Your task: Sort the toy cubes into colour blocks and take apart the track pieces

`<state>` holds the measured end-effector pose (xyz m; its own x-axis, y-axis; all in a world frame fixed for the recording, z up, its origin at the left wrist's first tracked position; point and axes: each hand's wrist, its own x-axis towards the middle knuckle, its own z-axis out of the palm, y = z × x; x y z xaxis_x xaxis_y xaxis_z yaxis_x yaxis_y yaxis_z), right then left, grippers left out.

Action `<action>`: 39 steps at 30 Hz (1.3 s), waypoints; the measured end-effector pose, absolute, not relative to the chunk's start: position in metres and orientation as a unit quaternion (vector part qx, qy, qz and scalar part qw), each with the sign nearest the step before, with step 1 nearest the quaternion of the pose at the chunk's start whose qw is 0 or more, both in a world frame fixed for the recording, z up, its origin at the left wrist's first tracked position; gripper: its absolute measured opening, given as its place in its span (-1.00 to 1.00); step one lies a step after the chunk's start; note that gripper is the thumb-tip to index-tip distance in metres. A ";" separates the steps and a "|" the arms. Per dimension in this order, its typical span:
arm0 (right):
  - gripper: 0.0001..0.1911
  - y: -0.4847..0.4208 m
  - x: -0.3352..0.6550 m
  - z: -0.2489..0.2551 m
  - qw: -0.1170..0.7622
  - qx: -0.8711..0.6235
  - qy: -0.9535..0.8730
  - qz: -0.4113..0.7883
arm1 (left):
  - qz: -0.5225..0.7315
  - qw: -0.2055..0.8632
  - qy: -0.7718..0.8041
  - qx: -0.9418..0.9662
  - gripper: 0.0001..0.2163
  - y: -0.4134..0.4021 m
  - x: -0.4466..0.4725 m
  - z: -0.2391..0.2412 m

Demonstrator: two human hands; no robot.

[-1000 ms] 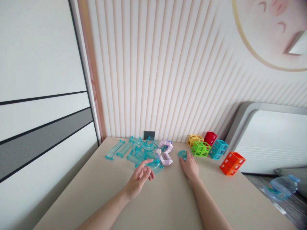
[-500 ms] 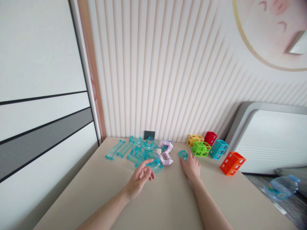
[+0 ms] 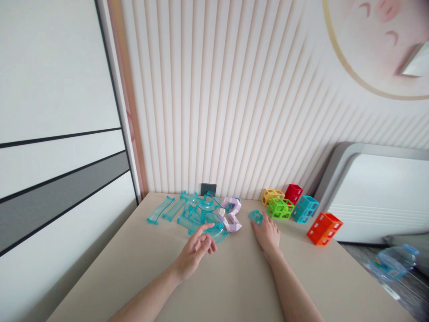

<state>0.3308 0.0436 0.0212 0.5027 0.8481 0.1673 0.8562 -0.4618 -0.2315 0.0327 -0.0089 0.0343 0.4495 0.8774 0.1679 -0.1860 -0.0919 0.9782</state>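
My left hand (image 3: 196,250) hangs half-curled and empty, just short of a clear teal curved track (image 3: 216,231) at 1 o'clock. My right hand (image 3: 267,233) lies flat and slack on the matte table (image 3: 234,286). A small translucent teal piece (image 3: 256,217) sits at its 11 o'clock, contact unclear.

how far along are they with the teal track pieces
Done: little; the teal track pieces lie loose in a heap, seemingly unjoined. In hand: the left hand hovers empty beside the heap, and the right hand lies flat, fingertips by a small teal piece. Left: apparently all the joining.
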 end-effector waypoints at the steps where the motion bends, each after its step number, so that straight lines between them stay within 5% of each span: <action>1: -0.37 0.043 0.330 0.022 0.144 -0.855 -0.499 -0.014 | 0.437 0.608 0.290 0.596 -0.47 -0.009 0.033 0.035; 32: -0.36 0.047 0.330 0.025 0.159 -0.862 -0.479 -0.056 | 0.424 0.616 0.284 0.600 -0.44 -0.012 0.035 0.039; 39: -0.69 0.042 0.328 0.031 0.144 -0.840 -0.520 -0.056 | 0.422 0.617 0.284 0.600 -0.45 -0.012 0.034 0.041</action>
